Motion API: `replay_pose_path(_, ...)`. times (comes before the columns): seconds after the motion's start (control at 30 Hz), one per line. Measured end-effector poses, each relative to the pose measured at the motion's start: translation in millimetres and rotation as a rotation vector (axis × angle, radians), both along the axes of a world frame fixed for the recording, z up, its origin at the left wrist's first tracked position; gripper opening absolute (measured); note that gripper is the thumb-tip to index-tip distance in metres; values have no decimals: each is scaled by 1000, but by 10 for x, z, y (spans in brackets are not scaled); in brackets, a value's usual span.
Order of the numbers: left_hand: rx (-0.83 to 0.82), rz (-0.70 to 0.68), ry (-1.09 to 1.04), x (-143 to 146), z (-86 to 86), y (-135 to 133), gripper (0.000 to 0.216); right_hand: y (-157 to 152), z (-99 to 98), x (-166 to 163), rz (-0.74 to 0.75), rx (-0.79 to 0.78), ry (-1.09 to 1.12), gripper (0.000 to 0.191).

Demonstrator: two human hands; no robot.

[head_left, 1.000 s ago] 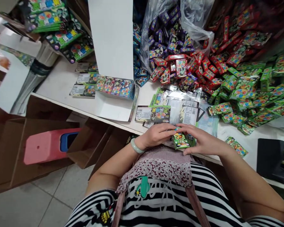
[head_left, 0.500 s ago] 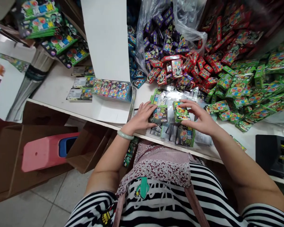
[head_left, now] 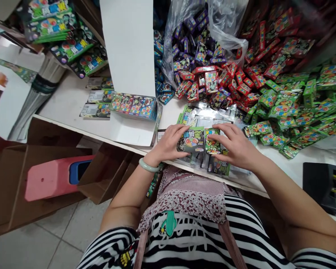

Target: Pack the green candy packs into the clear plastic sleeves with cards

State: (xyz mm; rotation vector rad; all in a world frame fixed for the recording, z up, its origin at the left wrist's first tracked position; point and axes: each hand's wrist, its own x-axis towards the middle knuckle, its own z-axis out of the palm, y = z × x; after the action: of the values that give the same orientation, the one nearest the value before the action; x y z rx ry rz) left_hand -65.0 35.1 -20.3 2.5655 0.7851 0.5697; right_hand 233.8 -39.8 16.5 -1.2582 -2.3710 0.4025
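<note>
A small green box (head_left: 212,141) is gripped by the right hand (head_left: 235,146) over a pile of pouches (head_left: 210,123) at the tabletop (head_left: 72,99) edge. A dark pouch (head_left: 190,139) is pinched by the left hand (head_left: 168,144). Green boxes (head_left: 291,108) are heaped nearby.

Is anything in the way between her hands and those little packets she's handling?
Nothing visible. The left hand already rests on the dark printed flat packet, and the right hand lies on the small green printed box beside it. Both sit on the pile of clear plastic sleeves at the white table's edge.
</note>
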Motion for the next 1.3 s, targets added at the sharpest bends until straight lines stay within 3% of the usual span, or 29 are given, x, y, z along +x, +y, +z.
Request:
replay_pose_path(0.27,44,-107,32,107,-34,-56,98,43,25,64,98,-39,-39,49)
replay_pose_path(0.43,4,-81,19,166,-41,-49,98,105,-140,52,48,-109,186,79)
replay_pose_path(0.53,7,-31,-6,188,-52,-59,98,52,-234,30,-54,-59,325,90)
replay_pose_path(0.7,7,-11,-11,262,-60,-95,97,-179,-326,-130,-160,-58,262,50)
replay_pose_path(0.77,14,-45,-13,295,-56,-94,96,-256,-327,-191,-202,-86,276,44)
replay_pose_path(0.83,33,-17,-13,293,-64,-70,95,-325,-305,-195,-341,-38,369,41)
replay_pose_path(0.9,59,67,0,254,-113,-11,93,-414,-279,-125,-446,12,460,36)
replay_pose_path(1.03,69,158,79,186,-340,182,92,-741,-296,242,-424,-74,499,21)
replay_pose_path(1.1,17,130,136,210,-418,237,91,-995,-339,528,-594,-71,523,17)
replay_pose_path(1.17,-14,100,136,285,-400,234,90,-1283,-394,844,-889,-17,549,16)
replay_pose_path(1.23,-7,84,73,433,-293,187,84,-1549,-468,1128,-1128,11,507,16)
replay_pose_path(1.3,8,50,5,682,-152,115,70,-1742,-558,1323,-1196,-44,404,18)
